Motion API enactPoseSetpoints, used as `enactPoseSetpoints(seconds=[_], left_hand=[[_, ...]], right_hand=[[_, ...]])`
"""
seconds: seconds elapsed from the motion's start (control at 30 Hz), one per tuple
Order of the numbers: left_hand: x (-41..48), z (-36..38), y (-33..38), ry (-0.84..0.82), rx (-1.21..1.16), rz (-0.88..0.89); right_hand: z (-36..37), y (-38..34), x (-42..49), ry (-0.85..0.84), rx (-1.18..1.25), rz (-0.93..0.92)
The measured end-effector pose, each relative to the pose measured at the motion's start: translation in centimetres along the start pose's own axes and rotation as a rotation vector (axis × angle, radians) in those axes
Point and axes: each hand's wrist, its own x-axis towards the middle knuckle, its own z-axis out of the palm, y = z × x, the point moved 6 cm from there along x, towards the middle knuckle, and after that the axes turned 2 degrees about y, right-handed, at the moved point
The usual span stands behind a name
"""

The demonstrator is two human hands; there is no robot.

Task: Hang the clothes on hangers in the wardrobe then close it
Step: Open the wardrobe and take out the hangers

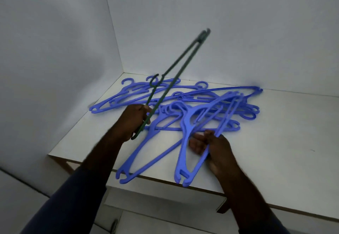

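Left hand [132,121] fisted round green hanger [184,68], right hand [214,147] gripping what seems one blue hanger [181,149]

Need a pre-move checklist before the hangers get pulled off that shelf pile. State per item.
1. Left hand grips green hanger: ok.
2. Green hanger clear of pile: cannot tell, its hook overlaps the pile in view.
3. Right hand grips blue hanger: ok.
4. Blue hanger free of pile: not ok, far end lies among the others.
5. Clothes in sight: not ok, none visible.
6. Hangers fully on shelf: not ok, two ends overhang the front edge.
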Motion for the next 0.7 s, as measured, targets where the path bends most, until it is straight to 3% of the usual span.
enactPoseSetpoints(seconds=[0.17, 0.27, 0.37, 0.57, 0.7], left_hand=[[0.1, 0.1, -1.6, 0.092, 0.421, 0.111], [-0.7, 1.0, -2.0, 0.076, 0.53, 0.2], [-2.0, 2.2, -2.3, 0.073, 0.586, 0.224], [-3.6, 3.5, -3.1, 0.074, 0.387, 0.132], [-5.6, 4.3, -2.2, 0.115, 0.268, 0.236]], right_hand=[[1.8, 0.7, 0.1, 0.02, -0.695, -0.22], [3.3, 2.1, -0.5, -0.038, -0.668, -0.146], [4.6, 3.2, -1.4, -0.055, -0.747, -0.258], [5.8, 4.3, -3.4, -0.02, -0.694, -0.453], [5.8, 5.6, -4.4, 0.072, -0.52, -0.429]])
